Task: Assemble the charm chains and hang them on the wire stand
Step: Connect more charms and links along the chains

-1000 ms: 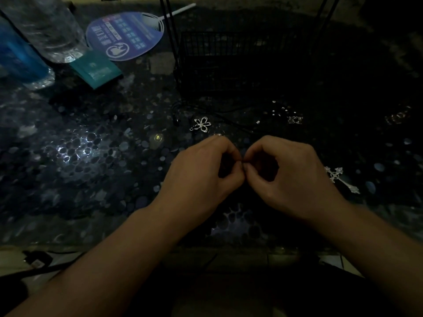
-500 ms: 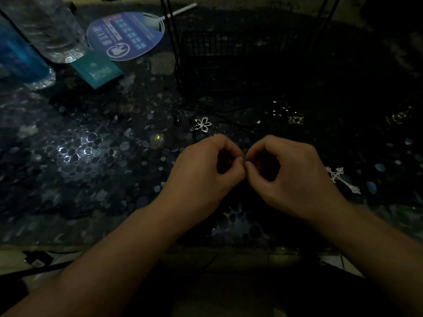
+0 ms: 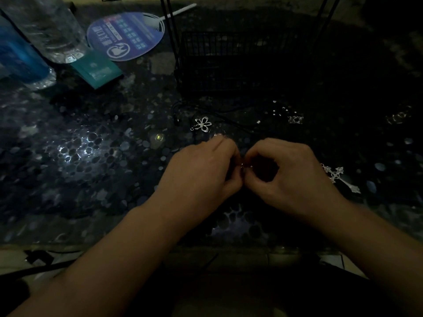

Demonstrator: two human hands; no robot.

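Pretty dark, but both hands meet over the pebble-patterned surface [image 3: 91,156]: left hand [image 3: 201,170] and right hand [image 3: 295,177] each pinch a tiny metal link [image 3: 246,165]. Flower charm [image 3: 202,124] lies just beyond, cross charm [image 3: 341,178] beside the right hand, wire stand [image 3: 229,62] behind.

both forearms are reaching forward over the table edge [image 3: 68,242]. the left hand [image 3: 201,170] and right hand [image 3: 290,177] are meeting fingertip to fingertip, fingers curled, pinching something tiny between them.
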